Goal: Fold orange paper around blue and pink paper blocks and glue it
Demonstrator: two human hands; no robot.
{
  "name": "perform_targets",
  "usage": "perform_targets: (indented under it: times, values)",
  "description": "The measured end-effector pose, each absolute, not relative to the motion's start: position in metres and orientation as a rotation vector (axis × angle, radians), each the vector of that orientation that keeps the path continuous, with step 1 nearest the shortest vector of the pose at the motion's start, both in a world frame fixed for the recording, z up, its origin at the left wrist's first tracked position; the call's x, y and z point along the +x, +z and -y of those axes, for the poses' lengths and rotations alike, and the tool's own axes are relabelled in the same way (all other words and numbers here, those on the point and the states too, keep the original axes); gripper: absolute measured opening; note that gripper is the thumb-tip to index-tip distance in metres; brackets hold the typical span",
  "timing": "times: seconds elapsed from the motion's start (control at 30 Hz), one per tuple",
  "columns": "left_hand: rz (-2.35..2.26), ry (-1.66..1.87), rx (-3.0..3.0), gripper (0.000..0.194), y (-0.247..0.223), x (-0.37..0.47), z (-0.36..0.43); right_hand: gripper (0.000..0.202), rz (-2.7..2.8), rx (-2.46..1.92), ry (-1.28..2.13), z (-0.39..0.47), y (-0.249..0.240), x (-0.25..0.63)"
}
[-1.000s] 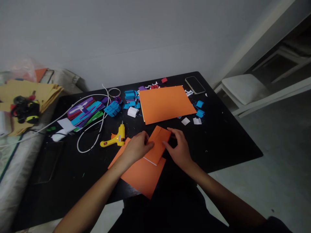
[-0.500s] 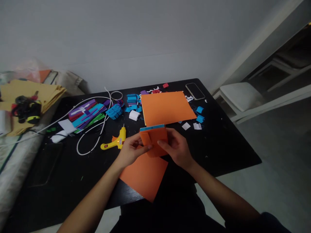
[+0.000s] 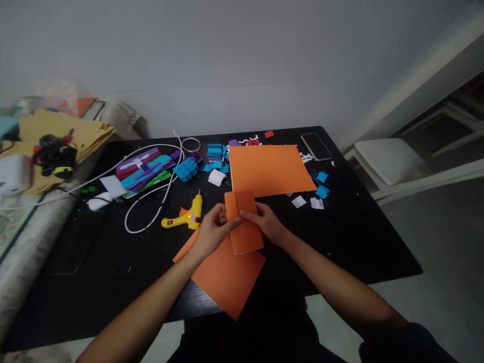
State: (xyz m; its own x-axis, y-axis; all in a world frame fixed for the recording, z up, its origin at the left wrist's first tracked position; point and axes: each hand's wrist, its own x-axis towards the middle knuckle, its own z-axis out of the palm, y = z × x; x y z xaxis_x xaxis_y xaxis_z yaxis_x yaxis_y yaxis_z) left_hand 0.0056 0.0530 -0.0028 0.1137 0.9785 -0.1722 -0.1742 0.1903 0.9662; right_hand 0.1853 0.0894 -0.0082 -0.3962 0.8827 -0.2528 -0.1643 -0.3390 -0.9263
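Both hands hold a folded orange paper piece [image 3: 247, 234], its broad face toward me and a folded flap along its left side. My left hand [image 3: 212, 229] grips the left edge, thumb on the flap. On the right edge, my right hand [image 3: 267, 222] pinches it with the thumb across the front. Beneath lies a flat orange sheet [image 3: 230, 282] at the table's near edge. A yellow glue gun [image 3: 185, 216] with a small lit light rests left of my left hand. Beyond the held piece is a larger orange sheet [image 3: 270, 169].
The black table [image 3: 340, 242] carries a phone [image 3: 316, 146], blue paper bundles [image 3: 186, 169], coloured strips [image 3: 145, 171], a looping white cable [image 3: 130, 212] and small paper squares [image 3: 298, 201]. Yellow envelopes [image 3: 83, 132] are at the left, a white stool [image 3: 389, 159] at the right.
The orange piece has tilted so its broad face shows more fully and its blue top edge is out of sight. The view has shifted slightly, with both hands still on the piece.
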Motion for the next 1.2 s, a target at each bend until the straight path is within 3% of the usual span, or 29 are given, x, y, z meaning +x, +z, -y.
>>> perform_targets:
  times: [0.23,0.47,0.67,0.97,1.2]
  values:
    - [-1.161,1.174,1.023,0.056,-0.004,0.005,-0.049,0.037,1.056,-1.069,1.766,-0.09,-0.015,0.193]
    - [-1.131,1.12,0.992,0.027,-0.004,-0.002,-0.043,0.04,0.95,-1.042,1.884,-0.095,-0.013,0.199]
    - [-1.121,1.074,0.911,0.033,-0.003,-0.005,-0.043,0.044,0.958,-0.969,2.05,-0.098,-0.007,0.204]
    - [-0.911,1.04,0.724,0.038,0.007,0.004,-0.044,0.054,1.276,-0.957,1.997,-0.101,-0.012,0.206]
    - [-0.847,1.073,0.657,0.037,0.006,0.004,-0.05,0.046,1.131,-0.98,1.976,-0.101,-0.013,0.204]
